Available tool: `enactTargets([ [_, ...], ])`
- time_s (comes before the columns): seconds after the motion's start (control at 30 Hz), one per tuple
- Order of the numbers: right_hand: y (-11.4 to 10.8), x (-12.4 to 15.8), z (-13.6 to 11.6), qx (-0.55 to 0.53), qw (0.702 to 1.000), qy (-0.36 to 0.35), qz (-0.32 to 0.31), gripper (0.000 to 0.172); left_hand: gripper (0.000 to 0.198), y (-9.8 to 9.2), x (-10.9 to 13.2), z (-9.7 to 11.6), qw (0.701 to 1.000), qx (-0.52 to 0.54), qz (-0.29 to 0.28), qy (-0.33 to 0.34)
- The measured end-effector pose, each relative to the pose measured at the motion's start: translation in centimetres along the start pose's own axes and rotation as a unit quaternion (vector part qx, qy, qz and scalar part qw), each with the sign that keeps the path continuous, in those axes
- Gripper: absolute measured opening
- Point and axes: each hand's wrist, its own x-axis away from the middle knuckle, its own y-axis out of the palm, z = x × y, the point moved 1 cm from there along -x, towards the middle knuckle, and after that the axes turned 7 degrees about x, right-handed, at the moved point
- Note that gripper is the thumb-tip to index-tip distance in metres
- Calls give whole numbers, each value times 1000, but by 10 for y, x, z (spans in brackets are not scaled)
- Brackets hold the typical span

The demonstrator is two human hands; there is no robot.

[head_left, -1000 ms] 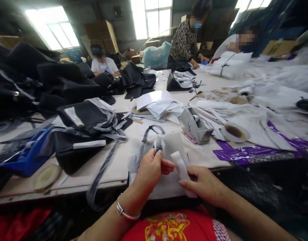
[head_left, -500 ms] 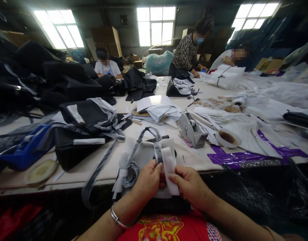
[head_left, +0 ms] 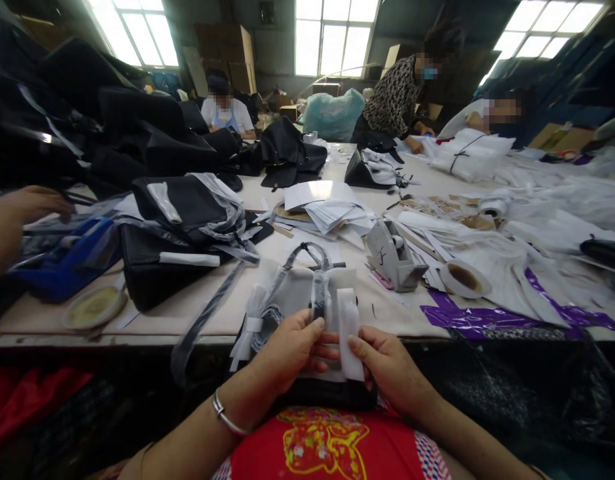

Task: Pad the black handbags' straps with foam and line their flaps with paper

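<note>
My left hand (head_left: 287, 350) pinches the base of a grey wrapped bag handle (head_left: 315, 283) that arches up from a black handbag (head_left: 327, 393) covered in white wrapping, resting at the table's near edge against my lap. My right hand (head_left: 385, 363) grips a strip of white foam wrap (head_left: 348, 330) and presses it against the handle beside my left fingers. A long grey strap (head_left: 207, 320) trails off the bag to the left, with a coiled bundle (head_left: 262, 323) of it next to my left hand.
A grey tape dispenser (head_left: 393, 257) and a tape roll (head_left: 462, 279) sit right of the bag. Wrapped black bags (head_left: 182, 233) and a paper pile (head_left: 322, 210) lie beyond. Another person's hand (head_left: 35, 203) reaches in at far left. Three people work at the far end.
My right hand brought the white foam strip from the right up against the handle held by my left hand. Another person's hand has come into view at the far left.
</note>
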Motion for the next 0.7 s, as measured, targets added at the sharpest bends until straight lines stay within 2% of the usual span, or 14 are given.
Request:
enactTargets([
  [0.27,4,2,-6,39,999,-34,-6,37,30,-5,-1,-6,998,-61,24,-11],
  [0.43,2,-2,-7,91,994,-59,2,32,31,2,3,-8,993,-106,12,44],
  [0.6,5,-3,-12,72,997,-38,14,36,34,4,5,-14,987,-133,-25,88],
  [0.7,7,-4,-14,40,999,-25,15,39,35,2,4,-16,960,-239,-2,147],
])
